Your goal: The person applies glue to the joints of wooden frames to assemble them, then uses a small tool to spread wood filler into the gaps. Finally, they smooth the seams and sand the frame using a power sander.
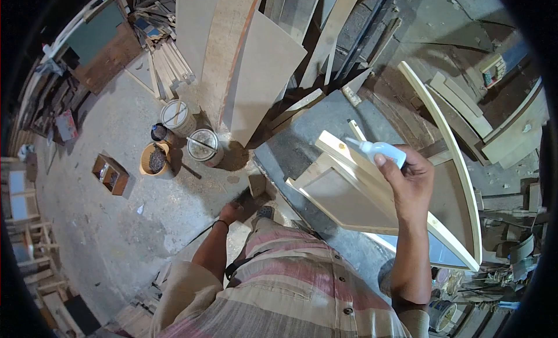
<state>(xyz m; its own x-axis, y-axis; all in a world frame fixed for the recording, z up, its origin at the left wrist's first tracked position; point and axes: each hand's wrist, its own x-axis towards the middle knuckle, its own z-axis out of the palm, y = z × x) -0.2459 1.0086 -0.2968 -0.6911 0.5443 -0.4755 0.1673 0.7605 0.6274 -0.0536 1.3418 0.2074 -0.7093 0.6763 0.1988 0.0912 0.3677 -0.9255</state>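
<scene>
My right hand (411, 174) is closed round a small white squeeze bottle (383, 152), its narrow nozzle pointing left over the end of a pale wooden bar (338, 145). The bar belongs to a curved wooden frame with flat panels (343, 195), which lies on a grey work surface (317, 120). Down at my left side, my left hand (231, 212) is near a small wooden block (256, 185); its fingers are too dark and small to make out what they hold, if anything.
Two buckets (204, 146) and a yellow bowl (156, 159) stand on the floor at left, near a small wooden box (109, 174). Tall boards (261, 64) lean beyond the work surface. A long curved strip (447, 134) rises at right.
</scene>
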